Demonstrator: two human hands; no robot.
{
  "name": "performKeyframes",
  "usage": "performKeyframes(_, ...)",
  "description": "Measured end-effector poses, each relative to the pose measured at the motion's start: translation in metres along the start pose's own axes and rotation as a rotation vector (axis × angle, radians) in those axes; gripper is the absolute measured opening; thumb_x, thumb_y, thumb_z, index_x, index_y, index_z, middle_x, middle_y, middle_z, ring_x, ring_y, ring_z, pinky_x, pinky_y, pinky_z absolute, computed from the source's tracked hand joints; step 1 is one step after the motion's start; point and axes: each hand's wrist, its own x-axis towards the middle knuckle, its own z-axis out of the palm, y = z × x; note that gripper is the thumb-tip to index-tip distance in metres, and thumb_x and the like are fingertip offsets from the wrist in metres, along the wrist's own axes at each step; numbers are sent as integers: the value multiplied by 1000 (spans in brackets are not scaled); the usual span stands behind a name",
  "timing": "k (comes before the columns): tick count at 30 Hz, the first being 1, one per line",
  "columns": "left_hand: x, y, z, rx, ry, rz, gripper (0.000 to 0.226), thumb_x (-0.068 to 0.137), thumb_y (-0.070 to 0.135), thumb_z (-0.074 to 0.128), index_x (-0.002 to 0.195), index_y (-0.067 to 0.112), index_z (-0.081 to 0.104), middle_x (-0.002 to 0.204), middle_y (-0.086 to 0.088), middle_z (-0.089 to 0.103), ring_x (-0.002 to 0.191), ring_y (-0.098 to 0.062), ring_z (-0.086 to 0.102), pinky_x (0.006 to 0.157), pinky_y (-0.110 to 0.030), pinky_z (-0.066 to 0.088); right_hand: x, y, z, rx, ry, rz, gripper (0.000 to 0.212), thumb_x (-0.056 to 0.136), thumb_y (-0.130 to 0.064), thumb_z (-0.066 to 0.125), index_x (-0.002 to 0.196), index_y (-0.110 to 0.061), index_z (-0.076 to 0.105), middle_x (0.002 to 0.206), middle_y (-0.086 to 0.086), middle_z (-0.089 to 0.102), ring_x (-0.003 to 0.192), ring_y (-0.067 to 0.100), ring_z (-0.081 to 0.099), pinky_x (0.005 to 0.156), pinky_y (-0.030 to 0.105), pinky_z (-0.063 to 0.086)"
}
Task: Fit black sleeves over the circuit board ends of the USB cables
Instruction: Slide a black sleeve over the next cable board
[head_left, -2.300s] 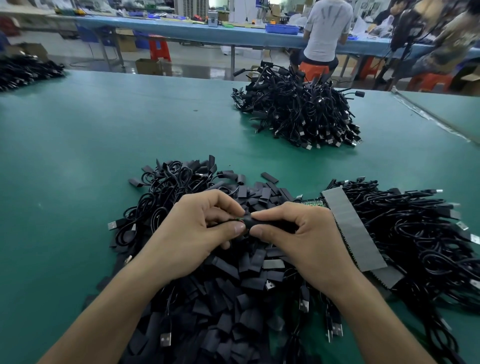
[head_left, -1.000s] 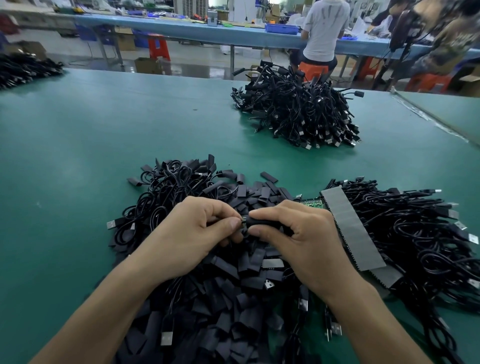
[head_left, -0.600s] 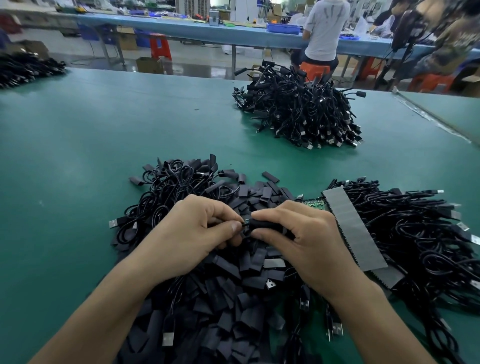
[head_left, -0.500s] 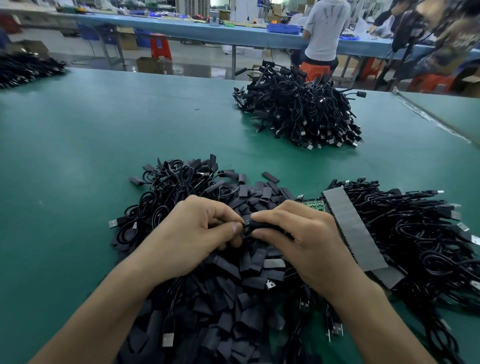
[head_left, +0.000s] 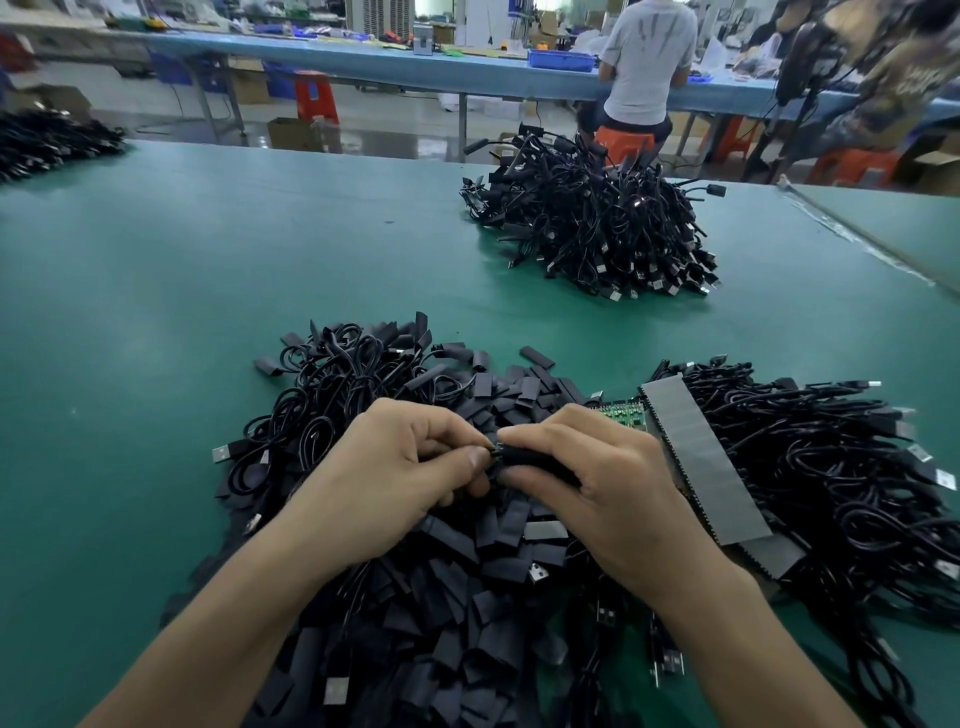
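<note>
The left hand (head_left: 395, 478) and the right hand (head_left: 602, 499) meet thumb to thumb above the near heap. The right one curls its thumb and fingers round one black sleeve (head_left: 527, 458), held level; most of that sleeve is hidden inside the grip. The left hand pinches a small dark cable end (head_left: 493, 451) right at the sleeve's open mouth, its fingers curled over it so that little of it shows.

Beneath both hands lies a heap of loose sleeves (head_left: 457, 597), too many to count, and its near edge is cut off by the frame. Coiled USB cables (head_left: 332, 387) lie to the left of it. To the right, one grey strip (head_left: 701, 460) covers a row of cables (head_left: 831, 467), with green circuit boards (head_left: 621, 413) peeping out at its upper left edge.

Farther across the green table (head_left: 208, 260) sits one large cable heap (head_left: 597, 228), and another heap (head_left: 47, 140) is cut off at far left. Beyond, a person in a white shirt (head_left: 644, 57) sits at a blue bench; the grey marks on the shirt are too blurred to read.
</note>
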Motion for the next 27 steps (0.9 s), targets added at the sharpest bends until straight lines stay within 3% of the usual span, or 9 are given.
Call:
performKeyframes(6, 0, 1, -3, -19, -31, -18, 17, 91, 10, 68, 79, 19, 76, 65, -1, 72, 50, -4, 51, 49, -12, 40, 0, -2, 3, -15, 70, -49, 20, 87, -18, 70, 101, -4, 75, 87, 4, 67, 81, 20, 66, 72, 36, 55)
performKeyframes(11, -2, 3, -7, 35, -69, -7, 18, 92, 17, 67, 82, 29, 76, 69, 0, 74, 46, -9, 42, 44, -16, 32, -2, -2, 6, 14, 105, -64, 20, 86, -16, 71, 100, -2, 75, 85, 6, 67, 79, 21, 66, 69, 37, 55)
performKeyframes(21, -1, 3, -3, 1, -88, 16, 17, 93, 6, 65, 80, 11, 76, 64, 0, 73, 39, 6, 48, 44, -2, 31, -1, -3, 6, 68, 22, -32, 23, 87, -16, 71, 107, -7, 74, 91, 4, 68, 84, 15, 67, 75, 31, 55)
performKeyframes(24, -1, 1, -2, -18, -50, 31, 18, 92, 6, 66, 79, 14, 76, 65, 0, 73, 39, 6, 47, 44, -3, 32, 0, -4, 7, 49, 63, -3, 24, 84, -17, 74, 107, -9, 75, 91, 2, 69, 83, 13, 66, 76, 24, 54)
performKeyframes(27, 0, -1, -3, -18, 18, 41, 19, 92, 14, 67, 77, 20, 76, 66, 0, 73, 39, -1, 38, 41, -10, 29, 1, -8, 6, 86, 188, 143, 32, 80, -24, 80, 110, -17, 74, 91, -10, 69, 82, -1, 62, 75, 12, 47)
